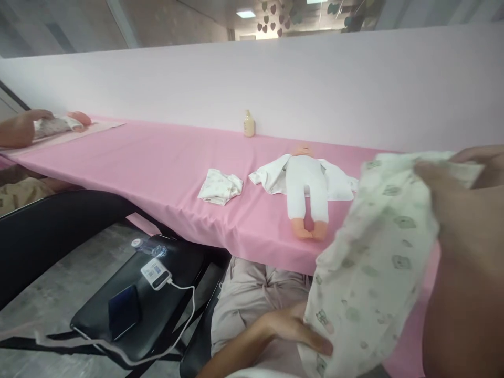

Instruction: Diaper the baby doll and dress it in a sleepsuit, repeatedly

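My left hand [297, 328] grips the lower end of a white baby garment [378, 247] with a small grey-green print, its thumb pressed on the cloth. The upper end of the garment is pinched in my right hand [460, 173], partly blurred and hidden by the cloth. The fabric hangs slanted between both hands, over the table's front edge; its exact cut is unclear. Beyond it, a baby doll [307, 181] in a white body lies on its back, feet toward me, over a spread white shirt [271, 176]. A folded printed garment [221, 186] rests left of the doll.
A pump bottle [249, 124] stands by the wall on the pink table cover [165, 157]. At far left, another person's hand [23, 126] touches a second doll [59, 125]. A black chair [94, 310] holds a phone [124, 311], a cabled white device [156, 273] and a clear bottle [149, 248].
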Demonstrator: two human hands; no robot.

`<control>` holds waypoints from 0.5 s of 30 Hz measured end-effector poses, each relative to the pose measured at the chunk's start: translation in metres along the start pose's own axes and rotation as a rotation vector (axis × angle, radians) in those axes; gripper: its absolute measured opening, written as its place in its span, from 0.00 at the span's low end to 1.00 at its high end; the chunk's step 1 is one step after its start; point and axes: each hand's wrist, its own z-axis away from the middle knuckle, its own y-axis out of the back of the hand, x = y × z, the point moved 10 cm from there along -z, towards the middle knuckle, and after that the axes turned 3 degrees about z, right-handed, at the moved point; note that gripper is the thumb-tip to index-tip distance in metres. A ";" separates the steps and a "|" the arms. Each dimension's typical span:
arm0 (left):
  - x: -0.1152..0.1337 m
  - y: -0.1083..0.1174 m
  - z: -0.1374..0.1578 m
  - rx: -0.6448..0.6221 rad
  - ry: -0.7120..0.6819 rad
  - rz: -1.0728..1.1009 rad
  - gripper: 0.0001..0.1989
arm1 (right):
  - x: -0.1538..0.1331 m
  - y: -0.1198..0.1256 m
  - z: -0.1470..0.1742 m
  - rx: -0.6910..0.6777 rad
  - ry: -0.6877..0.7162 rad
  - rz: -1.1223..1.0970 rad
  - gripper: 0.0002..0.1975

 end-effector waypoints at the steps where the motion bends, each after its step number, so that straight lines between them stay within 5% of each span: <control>1: -0.004 0.003 -0.002 0.051 0.005 0.025 0.26 | 0.005 0.003 0.001 0.021 -0.058 0.004 0.18; 4: -0.011 0.024 -0.004 0.277 -0.040 0.214 0.25 | -0.009 -0.001 0.022 -0.158 0.024 0.000 0.19; 7: -0.010 0.033 -0.003 0.352 -0.110 0.486 0.21 | -0.062 -0.035 0.105 -0.836 0.435 -0.107 0.23; 9: 0.001 0.032 0.001 0.324 -0.171 0.594 0.20 | -0.088 -0.040 0.168 -1.071 0.666 -0.085 0.35; 12: 0.023 0.034 0.014 0.312 -0.250 0.607 0.16 | -0.105 -0.056 0.220 -1.060 0.795 0.047 0.37; 15: 0.036 0.040 0.028 0.330 -0.259 0.603 0.17 | -0.106 -0.079 0.228 -0.879 0.734 0.126 0.29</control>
